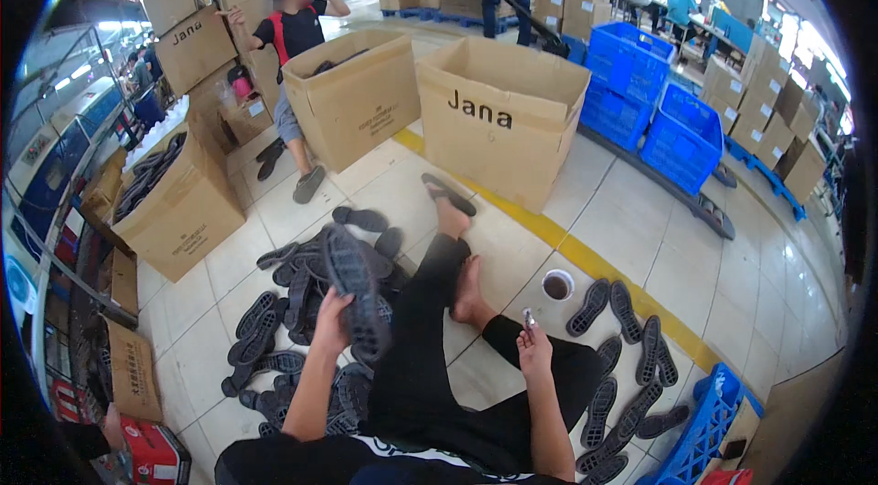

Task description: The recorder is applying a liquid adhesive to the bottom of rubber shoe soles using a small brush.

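Note:
I sit on a tiled floor with black trousers and bare feet stretched ahead. My left hand (pixel 331 319) grips a dark rubber shoe sole (pixel 355 295) and holds it upright above a pile of similar soles (pixel 283 339). A small silver tool (pixel 529 317) is pinched in my right hand (pixel 533 350), which rests over my right knee. To the right of that hand, several soles (pixel 631 366) lie in loose rows on the tiles.
A small white cup (pixel 557 285) stands by my foot. Large open cardboard boxes (pixel 498 115) stand ahead and to the left. Blue crates (pixel 631 83) sit at the right, one (pixel 704 430) close by. Another person (pixel 293 46) stands behind the boxes.

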The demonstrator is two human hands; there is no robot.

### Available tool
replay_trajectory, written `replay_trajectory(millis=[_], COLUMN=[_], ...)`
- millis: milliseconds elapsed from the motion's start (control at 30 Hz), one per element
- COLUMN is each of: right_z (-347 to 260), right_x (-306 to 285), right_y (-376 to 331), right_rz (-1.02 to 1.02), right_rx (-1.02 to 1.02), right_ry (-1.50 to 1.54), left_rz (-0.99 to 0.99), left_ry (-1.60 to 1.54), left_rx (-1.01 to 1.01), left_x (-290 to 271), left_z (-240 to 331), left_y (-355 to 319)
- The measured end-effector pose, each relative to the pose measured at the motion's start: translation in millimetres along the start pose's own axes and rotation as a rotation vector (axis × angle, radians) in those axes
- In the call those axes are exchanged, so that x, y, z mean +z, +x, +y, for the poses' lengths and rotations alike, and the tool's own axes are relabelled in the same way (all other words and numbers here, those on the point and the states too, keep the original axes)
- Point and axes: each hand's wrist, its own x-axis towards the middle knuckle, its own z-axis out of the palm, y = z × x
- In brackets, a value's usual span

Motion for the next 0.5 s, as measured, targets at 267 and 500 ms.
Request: replay_trajectory(millis=[267,500], right_z=[-15.4,-34.2], right_x=[-16.7,-22.0], right_y=[0.7,1.1], right_rz=[0.125,0.167], right_rx=[0.037,-0.123], right_ry=[0.058,-0.097], left_rz=[-0.281,0.106], left_ry=[-0.124,-0.262], left_rx=[-0.658,-0.941], left_x=[111.7,85.0], left_z=[-149.0,-325.4], left_y=[123.6,161.7])
